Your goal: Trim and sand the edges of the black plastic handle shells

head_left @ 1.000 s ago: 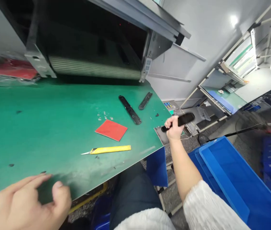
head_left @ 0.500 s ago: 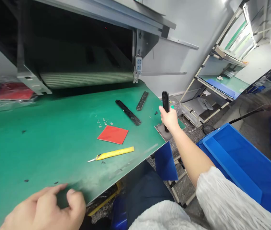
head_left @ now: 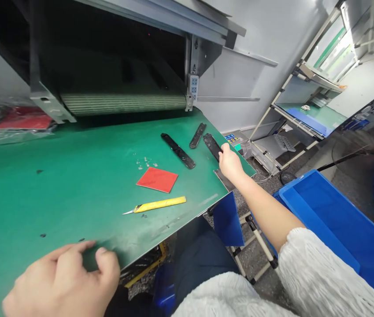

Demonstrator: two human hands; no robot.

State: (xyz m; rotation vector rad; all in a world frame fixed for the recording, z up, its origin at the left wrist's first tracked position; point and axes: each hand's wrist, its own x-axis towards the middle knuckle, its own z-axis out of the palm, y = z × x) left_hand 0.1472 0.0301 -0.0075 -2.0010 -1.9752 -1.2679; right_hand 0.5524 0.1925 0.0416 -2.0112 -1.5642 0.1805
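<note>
My right hand [head_left: 230, 164] is closed on one end of a long black plastic part [head_left: 212, 145] at the right end of the green table. The part's hollow side faces up; its near end is hidden by my fingers. Left of it lie a shorter black plastic piece [head_left: 198, 135] and another long black plastic part [head_left: 178, 150]. Over the table's near left my left hand [head_left: 71, 277] is empty, thumb and forefinger apart. Between the hands are a red square pad [head_left: 157, 179] and a yellow-handled craft knife [head_left: 159, 204], its blade pointing left.
The green table [head_left: 84, 189] ends on a slanted edge at the right. A conveyor [head_left: 124, 103] with a metal frame borders its back. A blue bin [head_left: 325, 220] stands right of my forearm. Red sheets in clear plastic [head_left: 23, 119] lie at the far left.
The black part in my right hand has tilted from upright to lying low over the table, its far end swung left. My left hand stays in about the same place; the view shifted slightly.
</note>
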